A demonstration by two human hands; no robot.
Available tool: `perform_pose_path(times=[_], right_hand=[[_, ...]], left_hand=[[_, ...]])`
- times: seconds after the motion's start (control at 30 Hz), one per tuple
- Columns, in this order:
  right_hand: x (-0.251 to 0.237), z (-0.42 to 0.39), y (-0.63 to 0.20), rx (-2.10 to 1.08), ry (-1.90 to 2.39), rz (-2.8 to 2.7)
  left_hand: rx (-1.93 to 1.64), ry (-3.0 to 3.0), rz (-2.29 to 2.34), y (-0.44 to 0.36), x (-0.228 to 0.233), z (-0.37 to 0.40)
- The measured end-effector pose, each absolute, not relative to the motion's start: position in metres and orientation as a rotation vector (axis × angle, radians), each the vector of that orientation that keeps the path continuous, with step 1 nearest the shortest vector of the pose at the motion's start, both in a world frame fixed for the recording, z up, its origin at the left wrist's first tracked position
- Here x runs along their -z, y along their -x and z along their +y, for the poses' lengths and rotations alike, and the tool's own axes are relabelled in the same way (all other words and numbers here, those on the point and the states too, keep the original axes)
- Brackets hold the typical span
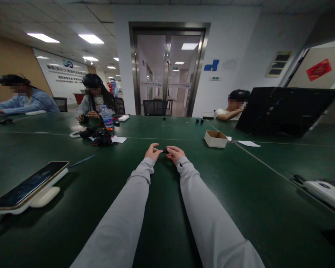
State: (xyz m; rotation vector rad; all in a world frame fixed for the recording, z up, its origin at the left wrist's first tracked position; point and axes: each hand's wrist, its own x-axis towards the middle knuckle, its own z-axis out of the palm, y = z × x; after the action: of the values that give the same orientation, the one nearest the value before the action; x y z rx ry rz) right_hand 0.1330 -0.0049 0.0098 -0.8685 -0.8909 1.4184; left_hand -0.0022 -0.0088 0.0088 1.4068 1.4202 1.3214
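Both my arms in grey sleeves stretch out over a dark green table (pixel 167 208). My left hand (pixel 152 152) and my right hand (pixel 175 153) meet at the table's middle. Between their fingertips sits a small black part (pixel 164 150), pinched from both sides. The part is too small to make out in detail. A small open cardboard box (pixel 215 139) stands to the right of my right hand, a short way off.
A phone (pixel 28 185) rests on a white stand at the near left, and a white device (pixel 328 192) at the near right. A pile of black parts (pixel 99 137) and a water bottle (pixel 107 117) lie far left. Three other people sit at the far side. A black laptop lid (pixel 281 109) stands at the right.
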Motion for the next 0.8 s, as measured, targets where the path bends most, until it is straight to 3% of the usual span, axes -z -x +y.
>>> perform_pose_path(times=[0.8], right_hand=[[-0.0121, -0.0069, -0.1339, -1.443, 0.874, -0.919]], left_hand=[[-1.261, -1.399, 1.387, 0.0015, -0.0107, -0.012]])
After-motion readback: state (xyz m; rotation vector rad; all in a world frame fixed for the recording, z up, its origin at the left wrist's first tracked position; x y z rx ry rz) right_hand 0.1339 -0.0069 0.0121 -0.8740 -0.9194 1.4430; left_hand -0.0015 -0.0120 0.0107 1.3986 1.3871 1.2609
